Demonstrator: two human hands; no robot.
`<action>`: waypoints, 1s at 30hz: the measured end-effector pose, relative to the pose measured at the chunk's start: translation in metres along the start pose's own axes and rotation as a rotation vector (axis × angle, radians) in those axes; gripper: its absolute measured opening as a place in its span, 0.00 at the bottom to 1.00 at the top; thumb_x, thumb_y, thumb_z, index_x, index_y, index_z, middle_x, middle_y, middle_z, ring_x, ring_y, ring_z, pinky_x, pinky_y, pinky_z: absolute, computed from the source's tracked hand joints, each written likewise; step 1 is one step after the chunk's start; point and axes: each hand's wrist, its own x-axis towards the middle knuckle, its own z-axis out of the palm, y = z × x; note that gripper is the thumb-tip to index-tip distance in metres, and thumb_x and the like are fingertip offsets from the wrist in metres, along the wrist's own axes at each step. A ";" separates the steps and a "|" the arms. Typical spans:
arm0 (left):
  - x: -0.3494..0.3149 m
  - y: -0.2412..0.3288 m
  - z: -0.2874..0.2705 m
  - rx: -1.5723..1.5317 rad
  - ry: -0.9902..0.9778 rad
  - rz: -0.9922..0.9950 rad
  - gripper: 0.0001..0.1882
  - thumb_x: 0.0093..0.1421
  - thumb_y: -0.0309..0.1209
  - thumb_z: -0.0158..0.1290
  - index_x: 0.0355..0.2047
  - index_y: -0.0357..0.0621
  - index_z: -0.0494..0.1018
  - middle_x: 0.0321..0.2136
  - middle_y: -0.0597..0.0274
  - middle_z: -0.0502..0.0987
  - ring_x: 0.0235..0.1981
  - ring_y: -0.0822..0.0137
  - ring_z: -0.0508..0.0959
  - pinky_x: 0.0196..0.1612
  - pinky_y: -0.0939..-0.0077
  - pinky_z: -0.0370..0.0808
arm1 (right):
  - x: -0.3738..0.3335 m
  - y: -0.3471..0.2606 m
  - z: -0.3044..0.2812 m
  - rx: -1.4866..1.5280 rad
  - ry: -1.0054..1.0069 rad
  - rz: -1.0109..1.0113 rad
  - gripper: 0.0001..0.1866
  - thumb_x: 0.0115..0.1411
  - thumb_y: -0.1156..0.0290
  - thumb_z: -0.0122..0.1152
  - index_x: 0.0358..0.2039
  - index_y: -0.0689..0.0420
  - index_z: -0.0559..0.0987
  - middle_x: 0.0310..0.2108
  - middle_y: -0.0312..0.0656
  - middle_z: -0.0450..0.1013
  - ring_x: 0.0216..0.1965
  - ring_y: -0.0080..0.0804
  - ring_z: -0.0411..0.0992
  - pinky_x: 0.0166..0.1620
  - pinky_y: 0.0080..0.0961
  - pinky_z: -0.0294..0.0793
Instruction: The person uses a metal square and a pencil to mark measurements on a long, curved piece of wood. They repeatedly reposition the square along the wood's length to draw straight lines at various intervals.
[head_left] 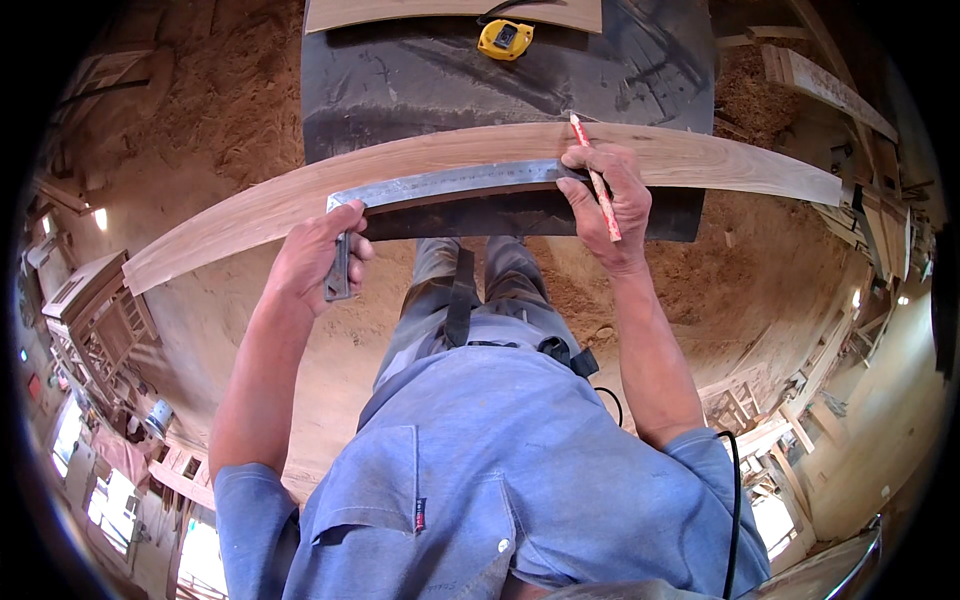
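A long pale wooden board lies crosswise before me, its two ends reaching past the dark worktable. Along its near edge runs the metal blade of a try square with ruler marks. My left hand is closed round the square's grey stock, which hangs down over the board's near edge, the thumb near the corner. My right hand holds a red and white pencil between its fingers, the pale tip pointing away from me. That hand's thumb and forefinger are at the far end of the blade.
A yellow tape measure sits on the dark worktable, near another flat board at the back. Sawdust covers the floor. Stacked timber lies at the right, and a wooden frame piece stands at the left.
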 end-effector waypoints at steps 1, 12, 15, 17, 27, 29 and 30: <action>0.001 0.000 -0.001 -0.003 -0.003 -0.001 0.16 0.70 0.44 0.58 0.38 0.44 0.75 0.19 0.67 0.78 0.12 0.74 0.72 0.14 0.76 0.69 | 0.000 0.000 0.000 0.007 -0.011 0.014 0.20 0.50 0.85 0.73 0.44 0.56 0.84 0.42 0.40 0.79 0.45 0.34 0.77 0.50 0.28 0.77; 0.005 -0.001 -0.009 0.008 -0.068 0.011 0.17 0.70 0.44 0.58 0.41 0.42 0.72 0.21 0.62 0.79 0.13 0.72 0.75 0.15 0.73 0.71 | 0.001 0.002 -0.004 0.006 -0.061 -0.002 0.18 0.53 0.84 0.74 0.44 0.57 0.84 0.42 0.39 0.79 0.45 0.30 0.77 0.51 0.26 0.76; 0.004 0.000 -0.008 -0.002 -0.060 0.008 0.17 0.71 0.44 0.58 0.41 0.41 0.72 0.20 0.62 0.78 0.13 0.71 0.75 0.15 0.74 0.71 | 0.003 0.003 -0.002 0.033 -0.019 -0.009 0.21 0.47 0.84 0.74 0.43 0.55 0.85 0.37 0.38 0.81 0.42 0.35 0.76 0.46 0.29 0.77; 0.003 0.000 -0.007 -0.005 -0.054 0.004 0.17 0.71 0.44 0.58 0.41 0.41 0.72 0.20 0.62 0.78 0.13 0.71 0.75 0.15 0.74 0.71 | 0.002 0.001 -0.002 0.053 -0.020 0.023 0.21 0.47 0.84 0.74 0.43 0.55 0.85 0.37 0.37 0.81 0.41 0.35 0.76 0.46 0.30 0.77; 0.003 0.000 -0.008 -0.005 -0.053 0.006 0.17 0.71 0.43 0.58 0.41 0.41 0.72 0.20 0.62 0.78 0.12 0.71 0.75 0.14 0.75 0.71 | 0.003 0.000 -0.003 0.071 -0.037 0.028 0.21 0.47 0.85 0.74 0.43 0.55 0.85 0.35 0.37 0.81 0.41 0.35 0.76 0.45 0.29 0.77; 0.002 0.001 -0.007 -0.002 -0.043 0.008 0.16 0.71 0.43 0.57 0.40 0.41 0.73 0.19 0.63 0.78 0.11 0.72 0.74 0.13 0.76 0.70 | 0.004 -0.001 -0.003 0.066 -0.036 0.034 0.21 0.47 0.85 0.74 0.43 0.55 0.85 0.35 0.37 0.81 0.41 0.34 0.76 0.45 0.29 0.77; 0.000 0.002 -0.005 -0.001 -0.032 0.010 0.16 0.71 0.43 0.56 0.39 0.42 0.73 0.19 0.64 0.78 0.11 0.74 0.73 0.12 0.78 0.70 | 0.004 -0.001 -0.003 0.063 -0.035 0.038 0.21 0.47 0.85 0.74 0.43 0.55 0.85 0.35 0.37 0.81 0.41 0.34 0.76 0.45 0.29 0.77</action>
